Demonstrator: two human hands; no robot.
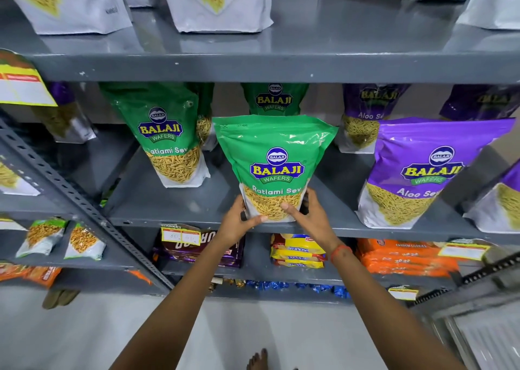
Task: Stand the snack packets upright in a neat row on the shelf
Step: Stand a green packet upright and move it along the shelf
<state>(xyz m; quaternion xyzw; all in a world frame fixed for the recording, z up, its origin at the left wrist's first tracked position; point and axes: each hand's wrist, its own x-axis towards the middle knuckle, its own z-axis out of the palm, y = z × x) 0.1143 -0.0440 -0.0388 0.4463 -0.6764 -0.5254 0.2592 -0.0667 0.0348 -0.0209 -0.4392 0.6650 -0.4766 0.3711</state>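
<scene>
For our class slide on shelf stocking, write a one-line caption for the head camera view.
Both hands, left hand and right hand, steady a green Ratlami Sev packet upright at the grey shelf edge.

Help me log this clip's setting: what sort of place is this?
Probably a small grocery shop: grey metal shelves hold rows of branded snack packets, and yellow price tags hang on the shelf edges.

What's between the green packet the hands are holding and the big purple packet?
Only bare grey shelf lies between the held green packet and the purple packet, in the head view.
</scene>
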